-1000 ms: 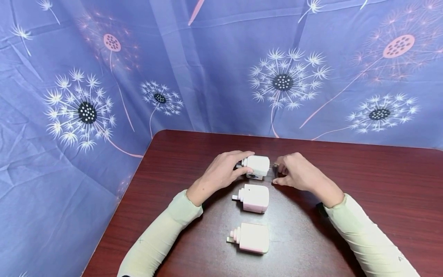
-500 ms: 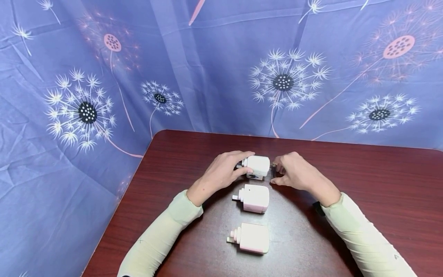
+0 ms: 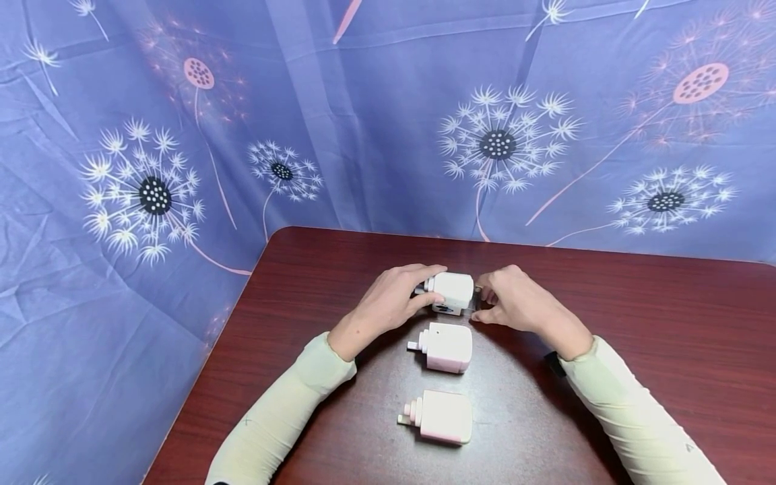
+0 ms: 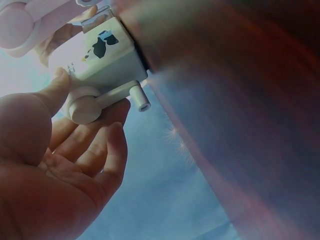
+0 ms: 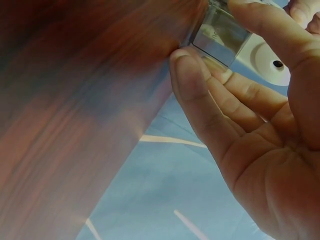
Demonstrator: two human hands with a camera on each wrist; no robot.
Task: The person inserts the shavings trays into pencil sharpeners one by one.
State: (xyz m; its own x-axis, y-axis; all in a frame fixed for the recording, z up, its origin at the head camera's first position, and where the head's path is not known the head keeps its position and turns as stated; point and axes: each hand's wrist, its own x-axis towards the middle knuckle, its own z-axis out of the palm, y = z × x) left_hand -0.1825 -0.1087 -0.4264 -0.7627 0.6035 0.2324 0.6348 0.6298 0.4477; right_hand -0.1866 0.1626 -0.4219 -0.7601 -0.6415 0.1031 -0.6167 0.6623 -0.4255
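Note:
A white hand-crank pencil sharpener (image 3: pixel 453 288) with a dark picture on its side rests on the table, farthest back of three. My left hand (image 3: pixel 390 294) grips it from the left, thumb on the near side and fingers at the far side. In the left wrist view its crank handle (image 4: pixel 119 94) sticks out beside the fingers. My right hand (image 3: pixel 523 300) pinches the clear shavings drawer (image 5: pixel 220 39) between thumb and fingers at the sharpener's right end. Part of the drawer is hidden behind those fingers.
Two similar sharpeners, one pale pink-white (image 3: pixel 448 347) and one cream and pink (image 3: pixel 445 416), lie nearer in a column, cranks to the left. The dark red wooden table (image 3: pixel 667 323) meets a blue dandelion-print curtain (image 3: pixel 388 135) at its back and left edges.
My right hand has moved slightly left with the clear drawer, narrowing the gap to the white sharpener. My left hand has kept its grip in place.

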